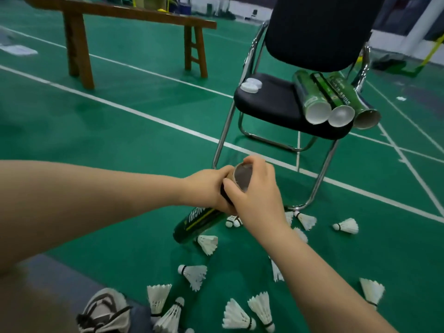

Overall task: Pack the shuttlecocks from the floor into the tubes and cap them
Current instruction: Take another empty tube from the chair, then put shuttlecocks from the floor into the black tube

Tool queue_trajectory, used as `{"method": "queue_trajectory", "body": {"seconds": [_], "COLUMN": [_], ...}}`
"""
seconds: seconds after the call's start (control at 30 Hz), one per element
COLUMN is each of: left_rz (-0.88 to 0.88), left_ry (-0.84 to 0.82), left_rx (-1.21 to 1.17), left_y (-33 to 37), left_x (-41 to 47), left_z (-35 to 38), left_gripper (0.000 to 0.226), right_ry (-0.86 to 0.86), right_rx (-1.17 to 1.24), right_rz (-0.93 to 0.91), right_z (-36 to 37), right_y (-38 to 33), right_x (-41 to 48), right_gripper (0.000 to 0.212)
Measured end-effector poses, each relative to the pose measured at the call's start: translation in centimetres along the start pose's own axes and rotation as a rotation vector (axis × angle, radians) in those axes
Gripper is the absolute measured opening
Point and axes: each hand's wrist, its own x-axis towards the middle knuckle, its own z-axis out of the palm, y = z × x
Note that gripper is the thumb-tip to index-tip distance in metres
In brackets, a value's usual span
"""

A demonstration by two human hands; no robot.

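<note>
On the chair [269, 102] lie three tubes [310, 92] and two caps [251, 86]

Soft, even indoor light, fairly dim. Beyond the fingers [252, 162] the floor [134, 75] shows a pale sheen; just right of them a faint shadow lies under the chair [271, 102]. Left of them the forearm [84, 200] looks swollen and blurred; the far bench [120, 11] leans.

One tube [199, 223] held plus three tubes [312, 97] on the single chair [269, 99] make four. Two white caps [251, 85]. At least thirteen shuttlecocks [193, 275] on the floor [120, 131], some partly hidden. One bench [120, 13], one shoe [105, 308]
</note>
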Motion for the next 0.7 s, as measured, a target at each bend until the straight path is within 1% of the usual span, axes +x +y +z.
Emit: {"method": "queue_trajectory", "body": {"seconds": [0.1, 0.17, 0.3, 0.43, 0.53, 0.7], "left_rz": [0.012, 0.006, 0.008, -0.042, -0.08, -0.092], "left_ry": [0.031, 0.047, 0.007, -0.088, -0.159, -0.141], "left_rx": [0.031, 0.047, 0.117, 0.146, 0.115, 0.025], "left_y": [-2.1, -3.6, -6.6, -9.6, -11.7, -13.7], "left_x": [1.6, 2.5, 4.1, 5.5, 6.2, 7.6], "left_z": [-1.1, -1.3, -1.9, -1.9, -1.0, 0.3], "left_gripper": [0.052, 0.048, 0.051, 0.057, 0.056, 0.054], "right_ry": [0.004, -0.004, -0.037, -0.069, -0.096, -0.087], "right_rx": [0.053, 0.084, 0.205, 0.288, 0.301, 0.351], "right_rz": [-0.014, -0.028, 0.009, 0.075, 0.105, 0.16], "right_z": [2.3, 3.8, 6.9, 10.0, 12.1, 13.8], "right_y": [0.7, 1.3, 2.5, 3.8, 4.8, 6.5], "right_x": [2.0, 3.1, 5.0, 6.4, 6.9, 7.8], "right_gripper": [0.054, 0.057, 0.055, 0.051, 0.048, 0.041]}}
